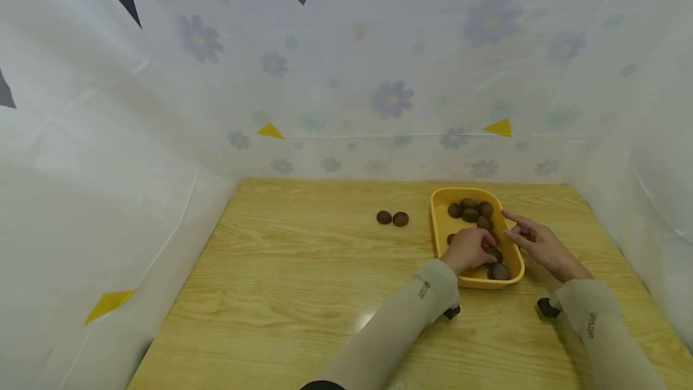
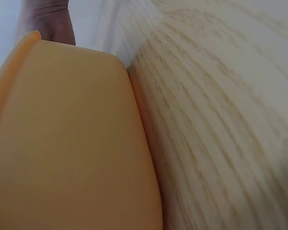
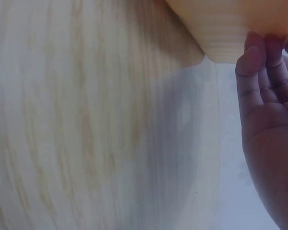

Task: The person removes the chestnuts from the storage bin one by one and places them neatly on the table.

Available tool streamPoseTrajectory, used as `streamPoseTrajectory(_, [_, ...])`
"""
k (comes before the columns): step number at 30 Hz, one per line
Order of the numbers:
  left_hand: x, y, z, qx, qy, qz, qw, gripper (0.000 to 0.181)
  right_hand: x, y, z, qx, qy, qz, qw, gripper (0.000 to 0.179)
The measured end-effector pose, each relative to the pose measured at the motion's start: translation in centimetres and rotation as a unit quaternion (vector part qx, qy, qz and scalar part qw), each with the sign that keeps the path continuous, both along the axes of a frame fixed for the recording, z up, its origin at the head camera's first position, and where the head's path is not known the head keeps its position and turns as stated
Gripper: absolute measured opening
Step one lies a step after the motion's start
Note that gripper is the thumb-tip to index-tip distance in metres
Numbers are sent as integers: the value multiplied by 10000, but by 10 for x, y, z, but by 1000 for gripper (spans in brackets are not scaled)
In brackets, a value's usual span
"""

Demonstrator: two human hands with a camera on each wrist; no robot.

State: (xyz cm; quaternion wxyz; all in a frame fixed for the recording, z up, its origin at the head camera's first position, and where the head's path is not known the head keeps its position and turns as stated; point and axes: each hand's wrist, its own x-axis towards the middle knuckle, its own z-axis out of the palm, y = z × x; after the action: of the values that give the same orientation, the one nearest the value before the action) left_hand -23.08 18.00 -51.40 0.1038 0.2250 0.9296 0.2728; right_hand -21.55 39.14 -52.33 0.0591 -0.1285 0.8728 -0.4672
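Observation:
My left hand (image 1: 470, 248) reaches into the yellow tray (image 1: 436, 233). Its thumb and fingers pinch a dark brown, rounded, nut-like piece (image 1: 495, 254) near the tray's right side. Just in front of it lies another brown piece (image 1: 498, 271), and several more (image 1: 470, 215) are gathered toward the back. On the outer right side, my right hand (image 1: 547, 251) touches the tray at its rim with fingers loosely extended. From the right wrist view, the fingertips (image 3: 253, 55) meet the tray's outer wall (image 3: 221, 24). Only that wall (image 2: 72, 134) fills the left wrist view, hiding what the left hand holds.
Two brown pieces (image 1: 392, 218) lie side by side on the wooden table (image 1: 303, 269), left of the tray. Pale flowered sheeting (image 1: 335, 77) encloses the back and sides, with black and yellow triangles on it. Light sleeves cover both forearms.

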Motion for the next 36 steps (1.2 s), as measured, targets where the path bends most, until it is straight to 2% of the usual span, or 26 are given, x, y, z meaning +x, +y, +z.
streamPoseTrajectory(7, [0,1,0,-214,90,-127,9996,28,-1,0,-1,15,59,-40,10000,60])
streamPoseTrajectory(19, [-3,-1,1,-244,104,-506,9984,31,-1,0,1,72,82,-51,9999,60])
streamPoseTrajectory(36, [-4,-3,0,180,158,-448,9987,28,-2,1,0,52,56,-32,10000,60])
